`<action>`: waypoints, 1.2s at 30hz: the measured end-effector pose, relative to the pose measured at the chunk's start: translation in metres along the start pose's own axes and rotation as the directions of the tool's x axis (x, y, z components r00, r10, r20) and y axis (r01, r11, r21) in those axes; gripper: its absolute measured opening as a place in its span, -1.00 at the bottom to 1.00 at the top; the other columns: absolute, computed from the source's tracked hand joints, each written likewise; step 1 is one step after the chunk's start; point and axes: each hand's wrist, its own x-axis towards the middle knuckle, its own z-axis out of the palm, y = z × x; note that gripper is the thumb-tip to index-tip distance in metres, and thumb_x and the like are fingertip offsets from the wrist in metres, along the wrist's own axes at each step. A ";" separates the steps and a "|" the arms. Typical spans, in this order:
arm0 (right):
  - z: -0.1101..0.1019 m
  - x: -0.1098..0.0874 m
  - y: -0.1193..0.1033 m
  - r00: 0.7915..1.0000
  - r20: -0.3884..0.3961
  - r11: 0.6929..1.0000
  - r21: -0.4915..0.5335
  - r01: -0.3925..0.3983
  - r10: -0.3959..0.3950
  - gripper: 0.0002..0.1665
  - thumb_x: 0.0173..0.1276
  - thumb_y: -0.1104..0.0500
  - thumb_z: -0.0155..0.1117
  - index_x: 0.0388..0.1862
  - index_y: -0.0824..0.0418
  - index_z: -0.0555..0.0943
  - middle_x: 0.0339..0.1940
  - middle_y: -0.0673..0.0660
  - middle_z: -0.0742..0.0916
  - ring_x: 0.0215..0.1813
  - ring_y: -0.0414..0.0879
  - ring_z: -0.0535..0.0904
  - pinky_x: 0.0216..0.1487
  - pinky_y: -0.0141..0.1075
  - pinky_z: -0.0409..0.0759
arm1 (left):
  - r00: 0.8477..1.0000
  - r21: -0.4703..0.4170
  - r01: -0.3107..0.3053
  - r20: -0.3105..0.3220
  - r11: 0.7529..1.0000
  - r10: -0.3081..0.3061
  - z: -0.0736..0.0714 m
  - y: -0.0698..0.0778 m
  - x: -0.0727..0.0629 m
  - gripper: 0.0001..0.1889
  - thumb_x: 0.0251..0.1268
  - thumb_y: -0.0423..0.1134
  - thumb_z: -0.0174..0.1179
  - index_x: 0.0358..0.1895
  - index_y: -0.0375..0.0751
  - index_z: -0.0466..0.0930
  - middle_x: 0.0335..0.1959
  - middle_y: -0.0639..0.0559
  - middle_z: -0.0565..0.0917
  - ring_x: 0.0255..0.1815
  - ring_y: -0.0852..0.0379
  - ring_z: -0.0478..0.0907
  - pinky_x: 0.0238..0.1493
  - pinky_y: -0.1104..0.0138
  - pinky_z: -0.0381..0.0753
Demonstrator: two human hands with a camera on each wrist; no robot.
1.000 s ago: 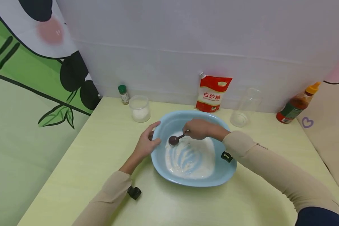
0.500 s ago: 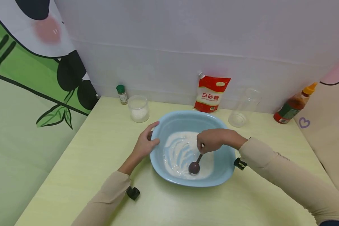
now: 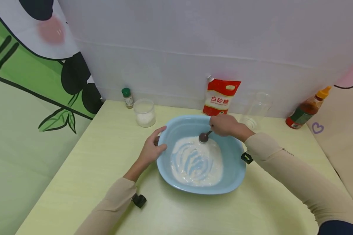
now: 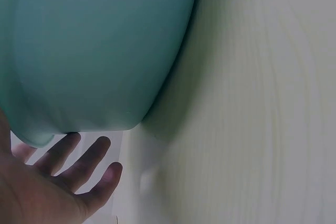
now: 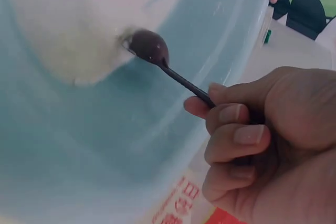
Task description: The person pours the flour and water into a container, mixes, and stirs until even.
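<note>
A light blue plastic basin (image 3: 235,176) stands on the table with a thin white, wet-looking mixture (image 3: 214,173) spread over its bottom. My left hand (image 3: 149,150) grips the basin's left rim, thumb on the inner side and fingers outside. In the left wrist view that hand's fingers (image 4: 86,163) spread beneath the rim. My right hand (image 3: 225,125) is over the basin's far right rim. It holds a dark brown round-bowled spoon (image 3: 204,137) by the handle, as the right wrist view also shows. The spoon's bowl (image 5: 149,46) touches the far edge of the white mixture.
Behind the basin stands a red and white sugar pouch (image 3: 219,99). A glass cup of white granules (image 3: 145,117) and a green-capped jar (image 3: 127,98) are at back left. At back right are a clear glass vessel (image 3: 259,104) and a yellow-capped sauce bottle (image 3: 306,111).
The spoon swept from the left of the basin to the near side, then up to the far side, streaking the white mixture. My left hand stayed on the rim.
</note>
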 end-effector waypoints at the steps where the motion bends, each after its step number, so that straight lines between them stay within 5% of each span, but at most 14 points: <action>1: 0.001 0.003 -0.004 1.000 -0.005 1.000 0.009 0.014 -0.014 -0.87 0.37 0.18 0.23 -0.38 0.18 0.61 -0.54 0.08 0.56 -0.42 -0.04 0.49 -0.40 -0.33 0.46 | 1.000 -0.003 0.001 0.000 1.000 -0.001 0.000 0.000 0.000 -0.22 0.11 -0.47 0.11 0.50 -0.07 0.28 0.27 -0.45 0.54 0.14 -0.31 0.61 -0.07 0.05 0.72; 7: 0.012 0.007 -0.030 0.991 0.000 0.988 0.068 0.137 -0.137 -0.74 0.42 0.21 0.16 -0.52 0.15 0.53 -0.61 0.02 0.48 -0.49 -0.09 0.40 -0.46 -0.35 0.34 | 1.000 -0.019 0.009 -0.006 1.000 -0.009 0.001 0.000 0.000 -0.23 0.11 -0.46 0.12 0.50 -0.07 0.28 0.26 -0.47 0.54 0.15 -0.33 0.61 -0.07 0.04 0.73; 13: 0.016 -0.007 -0.047 0.959 0.083 0.961 0.067 0.267 -0.272 -0.85 0.41 0.19 0.23 -0.28 0.18 0.73 -0.44 -0.01 0.68 -0.39 -0.12 0.49 -0.35 -0.37 0.47 | 1.000 -0.030 -0.005 -0.001 1.000 0.005 0.002 0.000 -0.001 -0.23 0.10 -0.47 0.11 0.50 -0.09 0.28 0.26 -0.47 0.53 0.16 -0.34 0.60 -0.05 0.02 0.72; 23: 0.012 -0.041 -0.027 0.891 0.330 0.950 0.108 0.294 -0.313 -0.85 0.40 0.20 0.27 -0.19 0.14 0.76 -0.30 -0.02 0.76 -0.31 -0.19 0.52 -0.22 -0.38 0.54 | 1.000 -0.016 -0.005 -0.007 1.000 0.005 0.000 0.001 -0.001 -0.22 0.08 -0.48 0.11 0.50 -0.09 0.29 0.23 -0.46 0.56 0.12 -0.31 0.61 -0.09 0.09 0.72; 28: 0.002 -0.047 -0.005 0.930 0.325 0.983 0.009 0.181 -0.174 -0.87 0.40 0.21 0.23 -0.22 0.14 0.72 -0.33 -0.01 0.70 -0.28 -0.12 0.53 -0.18 -0.29 0.60 | 1.000 -0.012 -0.002 -0.012 1.000 0.002 -0.001 -0.002 0.000 -0.22 0.08 -0.48 0.11 0.50 -0.07 0.29 0.24 -0.44 0.57 0.11 -0.30 0.61 -0.09 0.10 0.72; 32: 0.001 -0.038 0.013 0.973 0.221 0.996 -0.055 0.076 -0.062 -0.87 0.41 0.23 0.17 -0.25 0.18 0.66 -0.44 0.05 0.63 -0.35 -0.06 0.50 -0.31 -0.30 0.54 | 1.000 -0.015 -0.005 -0.005 1.000 0.005 0.000 -0.002 0.001 -0.21 0.08 -0.48 0.11 0.50 -0.07 0.29 0.26 -0.45 0.55 0.13 -0.31 0.60 -0.07 0.08 0.72; 36: 0.005 -0.027 0.019 0.991 0.134 0.999 -0.041 0.015 -0.009 -0.88 0.39 0.22 0.16 -0.24 0.18 0.65 -0.45 0.09 0.60 -0.34 -0.03 0.50 -0.33 -0.30 0.52 | 1.000 -0.016 0.000 -0.005 1.000 0.000 0.002 -0.001 0.001 -0.21 0.09 -0.48 0.11 0.50 -0.06 0.28 0.25 -0.45 0.55 0.13 -0.32 0.61 -0.07 0.06 0.73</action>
